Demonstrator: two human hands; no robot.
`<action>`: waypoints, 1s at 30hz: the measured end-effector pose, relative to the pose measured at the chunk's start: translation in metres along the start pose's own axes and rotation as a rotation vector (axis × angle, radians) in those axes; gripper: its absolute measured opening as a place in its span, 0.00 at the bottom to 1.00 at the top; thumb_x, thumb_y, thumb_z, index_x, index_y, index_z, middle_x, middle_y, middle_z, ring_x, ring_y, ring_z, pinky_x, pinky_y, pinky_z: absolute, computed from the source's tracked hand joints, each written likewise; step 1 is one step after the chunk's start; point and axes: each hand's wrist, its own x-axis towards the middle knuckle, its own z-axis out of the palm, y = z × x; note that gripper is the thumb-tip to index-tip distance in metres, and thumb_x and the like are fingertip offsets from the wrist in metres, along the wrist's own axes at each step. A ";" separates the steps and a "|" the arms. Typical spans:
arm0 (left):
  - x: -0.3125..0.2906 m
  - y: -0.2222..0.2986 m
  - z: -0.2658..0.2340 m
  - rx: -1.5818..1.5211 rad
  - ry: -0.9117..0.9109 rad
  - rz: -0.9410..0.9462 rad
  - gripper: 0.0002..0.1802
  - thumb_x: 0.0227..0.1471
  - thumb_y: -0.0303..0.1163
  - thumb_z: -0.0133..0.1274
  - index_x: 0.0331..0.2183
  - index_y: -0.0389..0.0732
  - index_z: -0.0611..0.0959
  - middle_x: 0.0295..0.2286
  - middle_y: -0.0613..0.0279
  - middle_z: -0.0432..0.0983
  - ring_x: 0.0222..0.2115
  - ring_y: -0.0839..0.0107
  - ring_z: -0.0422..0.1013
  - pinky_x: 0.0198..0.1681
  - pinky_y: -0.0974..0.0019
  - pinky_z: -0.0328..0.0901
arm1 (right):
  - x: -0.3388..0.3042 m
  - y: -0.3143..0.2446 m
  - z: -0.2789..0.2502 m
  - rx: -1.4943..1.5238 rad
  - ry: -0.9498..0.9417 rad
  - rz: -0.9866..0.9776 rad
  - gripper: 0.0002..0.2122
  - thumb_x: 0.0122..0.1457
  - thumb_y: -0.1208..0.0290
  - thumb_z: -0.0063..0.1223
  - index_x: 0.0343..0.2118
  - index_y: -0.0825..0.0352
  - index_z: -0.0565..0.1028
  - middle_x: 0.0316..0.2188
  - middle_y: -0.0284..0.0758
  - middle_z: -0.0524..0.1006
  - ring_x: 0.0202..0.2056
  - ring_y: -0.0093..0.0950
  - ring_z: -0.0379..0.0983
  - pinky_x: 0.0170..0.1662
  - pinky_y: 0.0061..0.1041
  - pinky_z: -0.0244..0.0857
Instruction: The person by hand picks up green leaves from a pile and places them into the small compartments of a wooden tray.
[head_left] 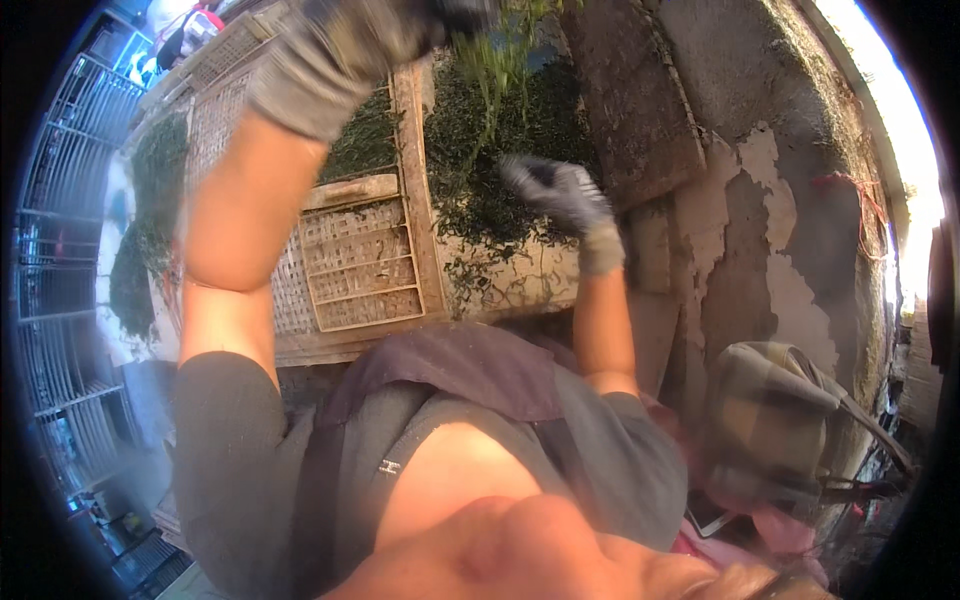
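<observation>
Both my hands wear grey gloves with dark fingers. My left hand is raised high at the top of the view, smeared by motion, its fingers partly cut off by the edge. Just right of it, thin light green strands hang or fall in a blurred streak; whether the hand holds them I cannot tell. Below lies a heap of dark green leaf shreds on a pale surface. My right hand hovers at the heap's right edge, slightly blurred, fingers stretched leftward, with nothing visible in them.
A woven lattice tray with a wooden frame lies left of the heap. More green leaves spread farther left, beside metal racks. A brown board leans along the peeling wall at right. A grey-green bag sits at lower right.
</observation>
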 end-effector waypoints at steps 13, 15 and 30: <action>-0.402 -0.163 -0.042 -0.245 0.568 -0.730 0.15 0.59 0.29 0.58 0.47 0.33 0.83 0.40 0.63 0.82 0.40 0.71 0.78 0.46 0.67 0.74 | 0.042 0.050 0.187 0.630 0.174 -0.239 0.26 0.71 0.73 0.43 0.70 0.66 0.55 0.67 0.42 0.66 0.60 0.38 0.71 0.64 0.38 0.67; -0.458 -0.133 -0.086 -0.119 0.541 -0.557 0.21 0.56 0.25 0.60 0.51 0.32 0.79 0.43 0.61 0.82 0.43 0.69 0.78 0.49 0.65 0.75 | 0.058 -0.011 0.231 -0.742 0.342 -0.156 0.25 0.69 0.76 0.49 0.68 0.66 0.62 0.63 0.42 0.72 0.56 0.34 0.76 0.56 0.29 0.69; -0.465 -0.222 -0.094 1.681 0.388 -0.579 0.42 0.63 0.59 0.45 0.69 0.46 0.61 0.69 0.50 0.55 0.69 0.48 0.51 0.74 0.47 0.42 | 0.130 0.003 0.224 -0.680 0.870 -0.263 0.17 0.66 0.57 0.52 0.46 0.63 0.84 0.44 0.45 0.84 0.48 0.43 0.80 0.54 0.40 0.70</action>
